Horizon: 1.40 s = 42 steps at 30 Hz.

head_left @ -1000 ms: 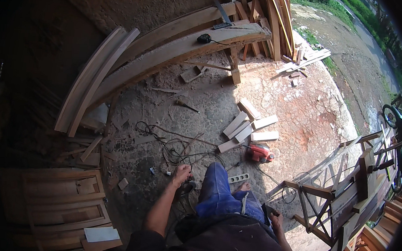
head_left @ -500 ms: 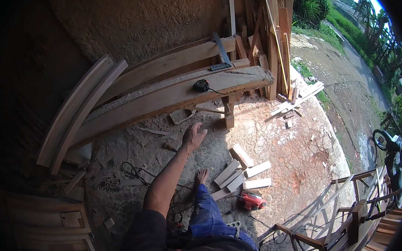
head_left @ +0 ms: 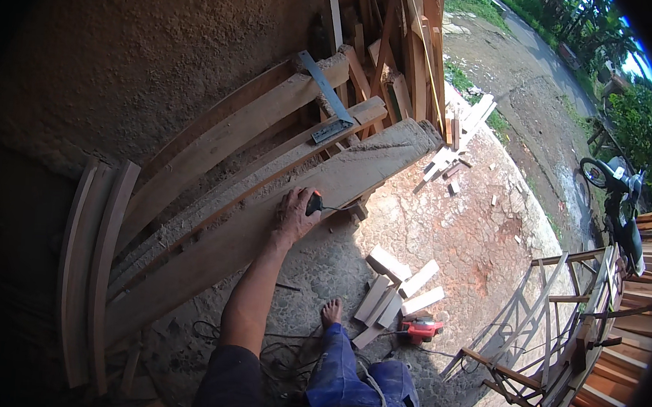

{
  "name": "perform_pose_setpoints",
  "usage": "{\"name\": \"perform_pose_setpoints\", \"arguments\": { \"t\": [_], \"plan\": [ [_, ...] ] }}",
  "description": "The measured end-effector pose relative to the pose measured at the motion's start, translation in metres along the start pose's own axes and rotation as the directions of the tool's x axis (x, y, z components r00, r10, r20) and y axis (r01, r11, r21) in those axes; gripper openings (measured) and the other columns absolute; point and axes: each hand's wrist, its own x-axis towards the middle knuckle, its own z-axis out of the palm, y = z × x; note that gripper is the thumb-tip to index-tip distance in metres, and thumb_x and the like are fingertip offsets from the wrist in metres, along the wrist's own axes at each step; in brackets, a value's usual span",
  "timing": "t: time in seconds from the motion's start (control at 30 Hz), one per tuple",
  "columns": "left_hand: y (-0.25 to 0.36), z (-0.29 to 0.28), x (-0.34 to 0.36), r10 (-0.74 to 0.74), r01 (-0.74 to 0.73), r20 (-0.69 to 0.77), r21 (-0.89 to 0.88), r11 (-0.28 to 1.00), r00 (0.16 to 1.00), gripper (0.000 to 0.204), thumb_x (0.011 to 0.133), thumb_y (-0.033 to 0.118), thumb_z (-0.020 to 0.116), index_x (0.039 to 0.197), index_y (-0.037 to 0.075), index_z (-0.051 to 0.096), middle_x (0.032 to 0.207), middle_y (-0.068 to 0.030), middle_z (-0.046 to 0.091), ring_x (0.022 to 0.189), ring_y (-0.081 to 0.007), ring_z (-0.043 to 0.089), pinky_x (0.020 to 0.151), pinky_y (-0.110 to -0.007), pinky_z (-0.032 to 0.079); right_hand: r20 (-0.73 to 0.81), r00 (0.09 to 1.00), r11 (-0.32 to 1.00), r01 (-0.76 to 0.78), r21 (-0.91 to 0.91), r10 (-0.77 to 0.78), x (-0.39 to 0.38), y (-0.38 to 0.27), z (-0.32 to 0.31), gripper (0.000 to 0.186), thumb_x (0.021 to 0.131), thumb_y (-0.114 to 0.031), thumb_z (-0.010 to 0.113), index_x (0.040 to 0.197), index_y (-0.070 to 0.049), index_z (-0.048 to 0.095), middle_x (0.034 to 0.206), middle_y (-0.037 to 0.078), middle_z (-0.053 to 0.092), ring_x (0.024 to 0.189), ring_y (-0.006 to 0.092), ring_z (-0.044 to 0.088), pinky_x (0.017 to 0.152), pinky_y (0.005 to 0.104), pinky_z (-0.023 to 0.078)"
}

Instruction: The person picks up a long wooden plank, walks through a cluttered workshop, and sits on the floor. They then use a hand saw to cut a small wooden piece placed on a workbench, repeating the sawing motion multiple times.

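My left hand [head_left: 293, 210] reaches up onto the thick plank of the workbench [head_left: 374, 158], its fingers wrapped round a black and orange tape measure [head_left: 315, 202]. A short end of the tape sticks out to the right, over the plank's front edge. The fingers hide part of the case. Farther off, a try square [head_left: 325, 90] with a metal blade lies across the beams behind the plank. My right hand is out of the picture.
Curved timber pieces [head_left: 112, 241] stand at the bench's left end. Boards [head_left: 427, 59] lean upright behind it. On the floor lie short wood blocks [head_left: 388, 264], a red power tool [head_left: 421, 329] and cables [head_left: 278, 344]. A wooden frame [head_left: 503, 367] stands at right, near a motorbike [head_left: 625, 202].
My left hand has moved forward from above the floor onto the bench and closed on the tape measure. The view has shifted, and the bench appears nearer.
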Motion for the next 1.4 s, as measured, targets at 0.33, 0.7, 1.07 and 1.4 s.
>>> {"name": "perform_pose_setpoints", "arguments": {
  "t": [0.33,0.7,1.07,1.4],
  "plan": [
    [-0.131,-0.106,-0.198,-0.454,0.454,-0.019,0.09,0.886,0.891,0.067,0.075,0.009,0.067,0.135,0.008,0.04,0.128,-0.0241,0.046,0.119,-0.044,0.049,0.098,-0.052,0.044,0.014,0.991,0.969,-0.132,0.21,0.131,-0.005,0.039,0.068,0.058,0.076,-0.025,0.081,0.124,0.001,0.059,0.115,0.009,0.067,0.109,0.0221,0.062,0.095,0.0326,0.047],
    [-0.043,-0.079,-0.227,0.0,-0.007,0.014,0.467,0.884,1.0,0.067,0.074,0.005,0.062,0.139,0.008,0.044,0.145,-0.0189,0.044,0.135,-0.0395,0.042,0.109,-0.053,0.035,-0.02,0.983,0.983,-0.182,-0.009,0.182,-0.063,-0.116,0.06,0.068,0.09,-0.024,0.067,0.15,-0.014,0.037,0.132,0.025,0.059,0.121,0.0437,0.057,0.101,0.0475,0.045],
    [-0.017,0.339,-0.257,-0.358,0.521,0.734,0.006,0.853,0.578,0.041,0.087,0.024,0.064,0.121,0.0,0.062,0.111,-0.0158,0.068,0.102,-0.028,0.065,0.089,-0.039,0.051,-0.07,0.997,0.993,0.038,-0.11,-0.046,-0.033,-0.102,0.097,0.075,0.08,-0.003,0.057,0.151,-0.016,0.035,0.139,0.024,0.051,0.127,0.0431,0.049,0.101,0.0512,0.045],
    [-0.007,0.498,-0.297,-0.3,0.376,0.731,0.063,0.924,0.613,0.042,0.085,0.03,0.067,0.114,0.0,0.068,0.109,-0.0189,0.07,0.103,-0.0307,0.067,0.091,-0.037,0.051,-0.509,0.708,0.867,0.334,-0.371,-0.49,0.074,-0.044,0.085,0.053,0.089,-0.007,0.066,0.138,-0.021,0.053,0.078,0.009,0.052,0.068,0.0311,0.057,0.058,0.0441,0.045]
  ]
}}
